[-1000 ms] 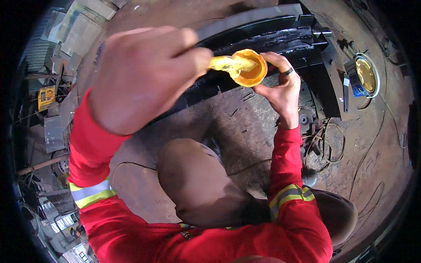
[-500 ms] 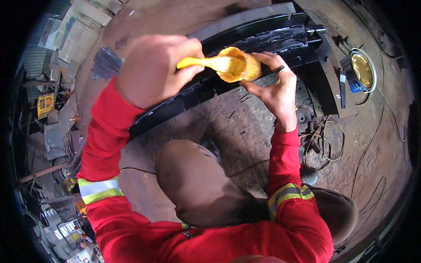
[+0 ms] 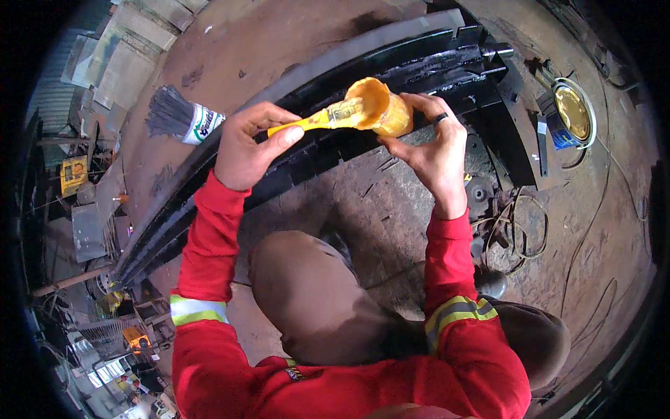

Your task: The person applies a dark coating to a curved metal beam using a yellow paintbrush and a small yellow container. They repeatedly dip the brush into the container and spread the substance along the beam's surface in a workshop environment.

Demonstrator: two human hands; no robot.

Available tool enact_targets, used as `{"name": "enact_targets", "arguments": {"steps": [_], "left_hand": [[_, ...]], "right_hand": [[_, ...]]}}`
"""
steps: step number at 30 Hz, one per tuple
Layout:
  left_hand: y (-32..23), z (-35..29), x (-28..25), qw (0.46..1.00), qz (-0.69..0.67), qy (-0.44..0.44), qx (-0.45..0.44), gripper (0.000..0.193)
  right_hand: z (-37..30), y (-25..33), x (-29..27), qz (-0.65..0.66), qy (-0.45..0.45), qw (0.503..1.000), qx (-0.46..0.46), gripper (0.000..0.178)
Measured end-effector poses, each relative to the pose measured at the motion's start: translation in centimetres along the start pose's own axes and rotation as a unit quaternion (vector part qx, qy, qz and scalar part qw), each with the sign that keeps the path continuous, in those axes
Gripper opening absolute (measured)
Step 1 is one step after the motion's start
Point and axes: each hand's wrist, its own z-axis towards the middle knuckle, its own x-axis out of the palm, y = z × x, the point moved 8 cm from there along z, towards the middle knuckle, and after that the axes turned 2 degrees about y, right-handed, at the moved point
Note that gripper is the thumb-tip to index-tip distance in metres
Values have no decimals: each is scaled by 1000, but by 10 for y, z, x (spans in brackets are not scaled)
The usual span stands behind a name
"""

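My left hand [image 3: 250, 143] grips a paintbrush [image 3: 317, 119] by its yellow handle, thumb on one side and fingers on the other. Its paint-smeared head reaches into the mouth of a small cup [image 3: 395, 117] coated in yellow paint; the bristle tips are hidden inside. Tilted with its opening toward the brush, the cup sits between the thumb and fingers of my right hand [image 3: 441, 143], which wears a dark ring. Both hands are above a long, curved black metal beam [image 3: 293, 167] with a glossy surface.
A paint can [image 3: 574, 112] with yellow paint inside stands at the right, beyond the beam's end plate [image 3: 513, 143]. Coiled cable [image 3: 528, 230] lies on the floor nearby. Beyond the beam, at left, rests a white-wrapped bundle of thin grey rods [image 3: 171, 113]. Metal sheets [image 3: 129, 66] lie far left.
My left hand has come down and slightly right, bringing the brush handle lower and uncovering the rod bundle. The cup has tipped a little and stays in my right hand.
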Motion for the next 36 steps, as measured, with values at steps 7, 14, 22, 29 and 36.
{"name": "enact_targets", "arguments": {"steps": [7, 14, 22, 29, 36], "left_hand": [[-7, -6, -10, 997, -12, -68, 36, 16], [-34, 0, -16, 994, 10, -66, 86, 22], [3, -4, -11, 994, -78, -65, 33, 21], [-31, 0, -57, 969, -101, -195, 116, 24], [-42, -7, -54, 970, 93, -200, 107, 21]], "right_hand": [[-3, -2, -1, -1, -20, 999, 43, 56], [-5, -7, -4, -3, -37, 998, 52, 56], [-4, -21, -17, -9, -101, 988, 118, 56], [-8, -34, -26, -50, -121, 978, 160, 58], [-11, -52, -45, -91, -170, 972, 136, 56]]}}
